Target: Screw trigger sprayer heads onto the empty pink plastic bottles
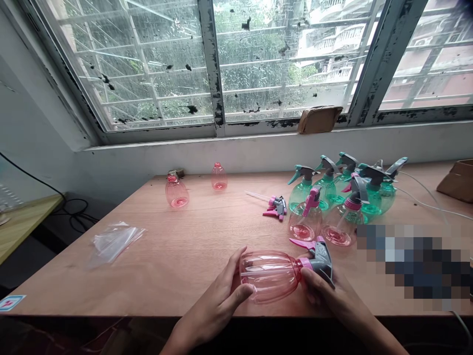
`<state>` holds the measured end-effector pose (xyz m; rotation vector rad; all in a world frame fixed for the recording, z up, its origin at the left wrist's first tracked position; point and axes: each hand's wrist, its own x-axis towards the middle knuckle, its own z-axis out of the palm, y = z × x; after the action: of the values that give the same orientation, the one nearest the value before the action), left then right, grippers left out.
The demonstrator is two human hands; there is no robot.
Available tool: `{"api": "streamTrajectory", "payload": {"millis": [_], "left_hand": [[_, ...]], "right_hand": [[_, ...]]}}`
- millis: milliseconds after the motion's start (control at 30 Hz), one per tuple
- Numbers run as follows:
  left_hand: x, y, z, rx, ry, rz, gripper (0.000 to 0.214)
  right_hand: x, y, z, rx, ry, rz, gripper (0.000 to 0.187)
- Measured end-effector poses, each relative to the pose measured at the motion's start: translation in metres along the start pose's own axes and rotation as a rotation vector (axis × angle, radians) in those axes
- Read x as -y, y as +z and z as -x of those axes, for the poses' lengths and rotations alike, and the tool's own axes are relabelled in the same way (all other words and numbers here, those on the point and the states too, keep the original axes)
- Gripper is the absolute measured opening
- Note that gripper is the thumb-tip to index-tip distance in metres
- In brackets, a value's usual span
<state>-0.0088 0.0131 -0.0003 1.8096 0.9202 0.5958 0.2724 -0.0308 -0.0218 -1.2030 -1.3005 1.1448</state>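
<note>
A clear pink spray bottle (271, 276) lies sideways between my hands, just above the table's front part. Its grey and pink spray head (322, 261) sits on the neck and points right, and a thin tube runs inside. My left hand (225, 291) is wrapped round the bottle's base, thumb in front. With my right hand (321, 288) I grip the neck and collar; some of those fingers are hidden behind the spray head. Beyond my hands lies a loose pink and grey spray head (277, 208) with its tube. Two pink bottles without heads (177, 192) stand farther back on the left.
Several green spray bottles (302, 192) and two pink ones with heads (306, 219) stand at the right. Flat plastic bags (114, 241) lie at the left. A brown cardboard piece (457, 181) and white cables are at the far right. The window wall bounds the wooden table (177, 281).
</note>
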Motion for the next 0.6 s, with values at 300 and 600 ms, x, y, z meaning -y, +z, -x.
{"api": "streamTrajectory", "payload": {"millis": [300, 600], "left_hand": [[0.0013, 0.0028, -0.0012, -0.014, 0.061, 0.088, 0.084], [0.0001, 0.0022, 0.0004, -0.012, 0.045, 0.035, 0.101]], "right_hand": [[-0.0032, 0.0014, 0.0002, -0.057, 0.007, -0.026, 0.049], [-0.0035, 0.0016, -0.0005, -0.045, 0.009, -0.066, 0.047]]}}
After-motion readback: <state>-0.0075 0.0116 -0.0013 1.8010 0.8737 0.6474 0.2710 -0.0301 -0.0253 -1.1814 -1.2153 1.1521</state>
